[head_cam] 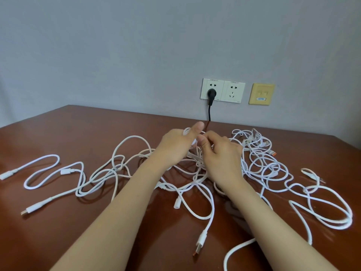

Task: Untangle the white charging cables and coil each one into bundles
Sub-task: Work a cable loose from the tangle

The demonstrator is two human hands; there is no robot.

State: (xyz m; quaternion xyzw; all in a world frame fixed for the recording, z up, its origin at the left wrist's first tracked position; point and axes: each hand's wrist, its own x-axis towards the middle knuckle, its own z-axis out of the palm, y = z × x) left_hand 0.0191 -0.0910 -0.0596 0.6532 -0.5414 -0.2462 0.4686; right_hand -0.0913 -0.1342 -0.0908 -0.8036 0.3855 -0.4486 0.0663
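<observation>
Several white charging cables [117, 171] lie tangled across the brown table [58, 222], from the far left to the far right edge. A denser knot of thin white cables [257, 153] sits at the right rear. My left hand [175, 145] is raised over the middle of the tangle and holds a small white loop of cable against its thumb. My right hand [220, 153] is close beside it, thumb and fingers pinching the same cable. A USB plug with an orange tip [200, 243] lies near the front centre.
The table meets a grey wall. On the wall are two white sockets [222, 90], a black plug [210, 96] with its cord dropping behind the table, and a yellow data outlet [261, 94]. Loose connectors lie at the left [5, 175] and right [272, 152].
</observation>
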